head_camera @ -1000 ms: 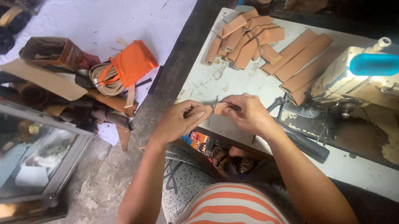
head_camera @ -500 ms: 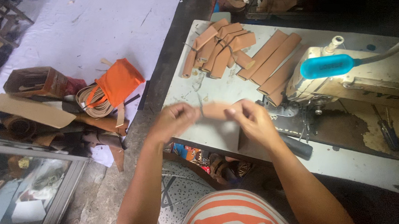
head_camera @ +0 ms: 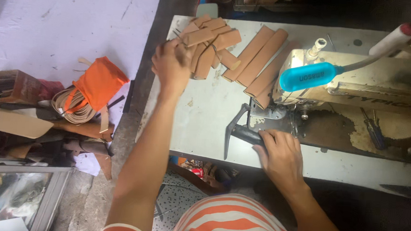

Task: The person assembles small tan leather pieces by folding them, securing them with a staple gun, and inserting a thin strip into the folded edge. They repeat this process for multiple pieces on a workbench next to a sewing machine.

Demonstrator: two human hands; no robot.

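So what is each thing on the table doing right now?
Left hand: reaching onto the heap of tan leather strips, fingers closed on something thin.
Right hand: resting on the black handle.
Long tan leather strips: lying flat, side by side.
Cream sewing machine: upright.
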